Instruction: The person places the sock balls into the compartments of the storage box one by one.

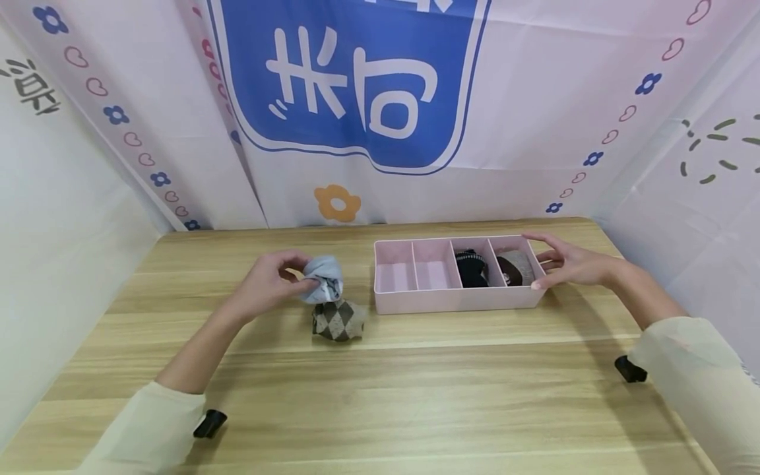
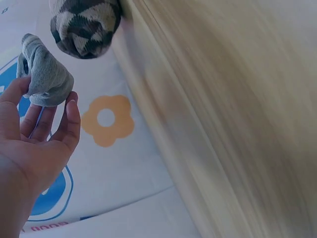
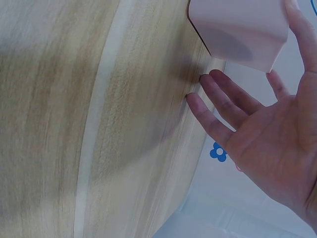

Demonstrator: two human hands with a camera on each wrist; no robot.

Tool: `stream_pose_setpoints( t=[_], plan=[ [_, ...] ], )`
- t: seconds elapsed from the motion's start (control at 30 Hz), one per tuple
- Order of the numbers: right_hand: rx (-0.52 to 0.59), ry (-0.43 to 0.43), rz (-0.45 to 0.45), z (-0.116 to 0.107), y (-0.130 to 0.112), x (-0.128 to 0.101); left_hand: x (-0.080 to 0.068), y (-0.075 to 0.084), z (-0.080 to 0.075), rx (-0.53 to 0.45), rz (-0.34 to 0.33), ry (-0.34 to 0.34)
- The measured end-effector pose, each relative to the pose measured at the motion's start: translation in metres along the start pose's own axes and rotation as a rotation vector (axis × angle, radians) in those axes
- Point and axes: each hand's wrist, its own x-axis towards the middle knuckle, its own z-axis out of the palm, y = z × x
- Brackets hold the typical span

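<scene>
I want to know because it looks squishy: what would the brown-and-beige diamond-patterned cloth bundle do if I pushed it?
The diamond-patterned cloth bundle would probably squash, being bunched fabric. Its lumpy outline suggests sliding more than rolling.

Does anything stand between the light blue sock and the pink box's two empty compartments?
Only the left wall of the pink box, over which the light blue sock would likely need lifting. The argyle sock lies nearer the person, beside that path.

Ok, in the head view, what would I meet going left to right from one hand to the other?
Left hand, light blue bundle, pink box's leftmost compartment, black bundle, brown-and-grey bundle, right hand.
</scene>
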Motion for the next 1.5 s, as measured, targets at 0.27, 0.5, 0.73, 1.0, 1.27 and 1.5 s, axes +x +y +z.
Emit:
stream_pose_setpoints(
  t=[0.27, 0.5, 0.73, 1.0, 1.27, 1.5],
  plan=[
    [0.0, 0.001, 0.009, 0.0, 0.0, -0.001, 0.015, 0.009, 0.014, -0.01, 0.052, 0.008],
    [-0.006, 0.003, 0.001, 0.0, 0.001, 0.0, 0.025, 0.015, 0.025, -0.014, 0.108, 0.011],
    [-0.003, 0.003, 0.006, -0.001, 0.002, -0.001, 0.028, 0.018, 0.032, -0.044, 0.119, -0.044],
    [-0.001, 0.003, 0.01, -0.001, 0.001, 0.0, 0.032, 0.019, 0.041, -0.07, 0.106, -0.046],
    [-0.009, 0.002, 0.012, -0.002, 0.0, -0.002, 0.045, 0.029, 0.05, -0.089, 0.033, -0.048],
    [-0.002, 0.002, 0.002, -0.001, 0.002, -0.001, 0.059, 0.038, 0.062, -0.133, 0.016, -0.058]
  ],
)
